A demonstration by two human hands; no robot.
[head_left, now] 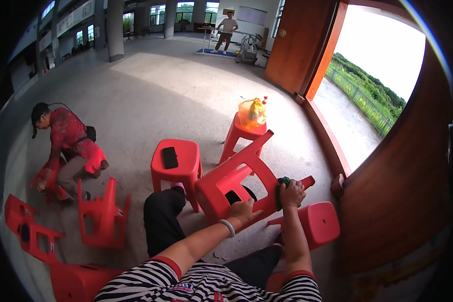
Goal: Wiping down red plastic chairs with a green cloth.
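Note:
A red plastic stool (212,197) is tipped on its side in front of me, its legs pointing up and to the right. My left hand (242,212) is closed on the near side of that stool, and a pale bracelet circles the wrist. On one of the legs, my right hand (292,193) presses a dark green cloth (278,198), its fingers wrapped over the cloth. Part of the cloth is hidden under the fingers. A black object shows through the stool's opening; its kind is unclear.
A red stool (175,173) bearing a black phone (170,157) stands just beyond. Behind it, another carries an orange plastic bag (251,113). More stools lie at left, near a crouching person (68,138). One stool (319,222) is at right, beside the wooden door.

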